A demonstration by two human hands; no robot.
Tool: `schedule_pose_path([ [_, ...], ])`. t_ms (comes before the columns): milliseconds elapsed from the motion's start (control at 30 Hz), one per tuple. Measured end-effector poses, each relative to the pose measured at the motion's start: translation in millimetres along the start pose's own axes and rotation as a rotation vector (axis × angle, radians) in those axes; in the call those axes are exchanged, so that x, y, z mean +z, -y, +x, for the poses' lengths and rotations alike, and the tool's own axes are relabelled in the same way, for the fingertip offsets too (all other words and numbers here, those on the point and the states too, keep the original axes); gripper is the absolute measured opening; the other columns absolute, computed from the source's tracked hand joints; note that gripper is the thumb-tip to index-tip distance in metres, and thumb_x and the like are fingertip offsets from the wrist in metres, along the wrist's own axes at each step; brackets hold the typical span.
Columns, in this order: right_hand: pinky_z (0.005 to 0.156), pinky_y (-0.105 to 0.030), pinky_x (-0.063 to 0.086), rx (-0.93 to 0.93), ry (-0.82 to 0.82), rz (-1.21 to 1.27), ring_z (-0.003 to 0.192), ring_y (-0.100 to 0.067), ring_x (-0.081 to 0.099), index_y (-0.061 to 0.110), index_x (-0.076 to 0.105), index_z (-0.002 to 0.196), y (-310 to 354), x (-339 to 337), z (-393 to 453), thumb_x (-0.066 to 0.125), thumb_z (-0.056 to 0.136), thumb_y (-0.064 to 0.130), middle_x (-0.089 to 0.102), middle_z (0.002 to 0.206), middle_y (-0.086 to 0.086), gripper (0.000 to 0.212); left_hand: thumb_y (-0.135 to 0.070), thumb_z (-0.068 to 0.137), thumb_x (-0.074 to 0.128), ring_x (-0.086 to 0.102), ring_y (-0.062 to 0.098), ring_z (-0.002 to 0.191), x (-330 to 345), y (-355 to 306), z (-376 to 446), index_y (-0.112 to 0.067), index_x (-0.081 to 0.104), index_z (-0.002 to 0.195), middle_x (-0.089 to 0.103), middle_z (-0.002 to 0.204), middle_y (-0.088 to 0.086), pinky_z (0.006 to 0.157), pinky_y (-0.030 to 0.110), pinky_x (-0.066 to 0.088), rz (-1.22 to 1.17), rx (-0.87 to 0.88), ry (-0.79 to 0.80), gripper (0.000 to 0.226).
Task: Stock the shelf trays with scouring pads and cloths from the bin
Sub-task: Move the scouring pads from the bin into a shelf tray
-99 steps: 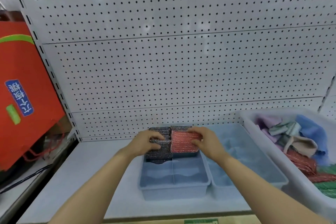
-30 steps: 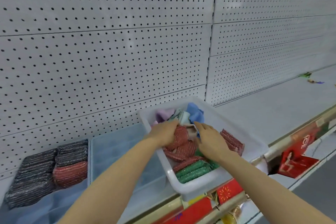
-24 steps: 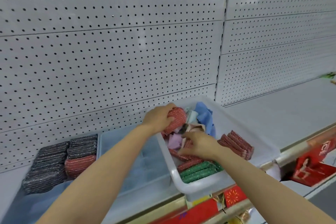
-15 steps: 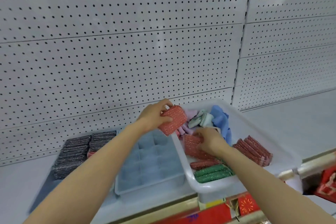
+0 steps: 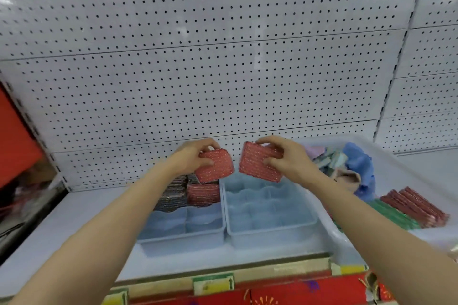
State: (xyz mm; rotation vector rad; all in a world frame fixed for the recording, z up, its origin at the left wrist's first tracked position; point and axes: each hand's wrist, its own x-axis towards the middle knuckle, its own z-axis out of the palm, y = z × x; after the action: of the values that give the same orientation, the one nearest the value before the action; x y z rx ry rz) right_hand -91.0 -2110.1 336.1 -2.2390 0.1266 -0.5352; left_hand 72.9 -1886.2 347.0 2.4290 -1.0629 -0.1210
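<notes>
White pegboard wall [image 5: 223, 77] behind, pale shelf [image 5: 81, 210] below it, yellow and green price tags along the front edge. Orange-red panel [image 5: 14, 141] at far left, blurred.

On the shelf, two blue-grey divided trays side by side, touching. Left tray [image 5: 183, 238]: back compartments filled with dark scouring pads [image 5: 173, 193] and red pads [image 5: 204, 193] standing on edge, front compartments bare. Right tray [image 5: 270, 233]: many small compartments, nothing visible in them. Just right of it, white bin [image 5: 406, 233], partly hidden by the right forearm. Inside the bin: blue cloth [image 5: 359, 163] and pale folded cloths [image 5: 327, 156] at the back, a row of green pads [image 5: 394, 215] and a row of red pads in the bin [image 5: 416, 205] toward the front.

Left hand [image 5: 190, 158] raised above the back of the left tray, fingers [image 5: 205, 162] clamped on one red scouring pad [image 5: 218, 166], thumb on the near face, other fingers over the top edge. Right hand [image 5: 287, 158] raised above the back of the right tray, fingers clamped on a second red pad [image 5: 255, 163], held tilted. Both pads in the air, near each other with a narrow gap between, touching no tray. Slight motion blur over the whole view, so fine texture of the pads hard to read.
</notes>
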Motion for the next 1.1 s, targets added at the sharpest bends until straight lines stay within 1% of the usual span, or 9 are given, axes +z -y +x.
schedule_pose_path([
  [67,0.076,-0.031,0.05,-0.014,0.039,0.057,0.076,-0.014,0.06,0.029,0.065,0.109,10.9,26.3,4.1,0.068,0.075,-0.002,0.067,0.086,0.006,0.046,-0.025,0.088,0.071,0.061,0.017,0.096,-5.2,19.5,-11.9,-0.045,0.055,0.108,0.06,0.107,-0.006,0.077,0.027,0.051,-0.003,-0.032,0.002,0.033],
  [200,0.069,-0.019,0.051,0.022,0.084,0.13,0.077,-0.009,0.06,0.032,0.067,0.106,20.0,80.4,12.3,0.07,0.077,-0.001,0.067,0.093,0.001,0.045,-0.022,0.09,0.068,0.064,0.011,0.084,-19.6,55.3,-32.6,-0.045,0.054,0.105,0.063,0.103,-0.008,0.067,0.021,0.054,-0.03,-0.077,-0.031,0.031],
  [367,0.088,-0.031,0.052,0.078,0.099,0.025,0.093,-0.013,0.064,0.031,0.069,0.109,15.9,132.3,28.1,0.072,0.075,0.005,0.069,0.103,0.005,0.043,-0.024,0.091,0.066,0.064,0.014,0.09,-26.6,94.2,-51.9,-0.047,0.054,0.105,0.063,0.107,-0.008,0.071,0.024,0.055,0.001,-0.098,-0.008,0.029],
  [500,0.091,-0.031,0.051,0.05,0.105,-0.049,0.097,-0.01,0.063,0.031,0.069,0.109,15.1,159.0,41.1,0.071,0.076,0.005,0.069,0.109,0.008,0.042,-0.029,0.091,0.066,0.065,0.014,0.092,-19.8,117.7,-57.6,-0.049,0.053,0.112,0.064,0.112,-0.012,0.083,0.038,0.057,0.02,-0.122,0.016,0.032],
  [633,0.09,-0.024,0.046,0.038,0.128,-0.21,0.103,-0.012,0.062,0.027,0.067,0.113,7.8,183.4,48.2,0.065,0.078,0.004,0.068,0.113,0.006,0.042,-0.027,0.09,0.066,0.065,0.013,0.091,-15.2,134.3,-56.0,-0.047,0.053,0.112,0.068,0.108,-0.01,0.085,0.04,0.055,0.034,-0.097,0.024,0.032],
  [900,0.079,-0.035,0.046,-0.059,0.259,-0.699,0.108,-0.027,0.056,0.025,0.056,0.121,-13.2,224.0,44.3,0.05,0.083,0.01,0.057,0.111,-0.004,0.041,-0.029,0.089,0.067,0.064,0.01,0.089,-6.3,147.4,-49.8,-0.047,0.053,0.112,0.068,0.104,-0.012,0.081,0.036,0.055,0.037,-0.034,0.05,0.033],
  [1000,0.078,-0.036,0.047,-0.106,0.18,-0.786,0.106,-0.028,0.054,0.027,0.057,0.124,-22.3,232.9,43.5,0.058,0.081,0.011,0.057,0.111,-0.004,0.046,-0.03,0.088,0.068,0.064,0.01,0.089,-5.6,153.4,-50.3,-0.046,0.054,0.114,0.068,0.104,-0.011,0.084,0.037,0.054,0.035,-0.032,0.052,0.033],
  [1067,0.077,-0.037,0.049,-0.152,0.071,-0.817,0.102,-0.029,0.057,0.027,0.057,0.126,-30.6,236.1,43.5,0.073,0.066,0.011,0.059,0.112,-0.004,0.064,-0.029,0.088,0.068,0.062,0.012,0.093,-4.8,156.1,-50.4,-0.044,0.055,0.116,0.066,0.109,-0.011,0.087,0.038,0.053,0.022,-0.04,0.059,0.034],
  [1100,0.082,-0.038,0.048,-0.14,0.091,-0.832,0.107,-0.03,0.055,0.028,0.053,0.131,-32.3,235.1,44.1,0.075,0.065,0.011,0.056,0.121,-0.004,0.072,-0.029,0.088,0.069,0.061,0.012,0.096,-4.1,155.8,-50.4,-0.044,0.055,0.116,0.065,0.111,-0.011,0.088,0.038,0.052,0.015,-0.043,0.062,0.035],
])
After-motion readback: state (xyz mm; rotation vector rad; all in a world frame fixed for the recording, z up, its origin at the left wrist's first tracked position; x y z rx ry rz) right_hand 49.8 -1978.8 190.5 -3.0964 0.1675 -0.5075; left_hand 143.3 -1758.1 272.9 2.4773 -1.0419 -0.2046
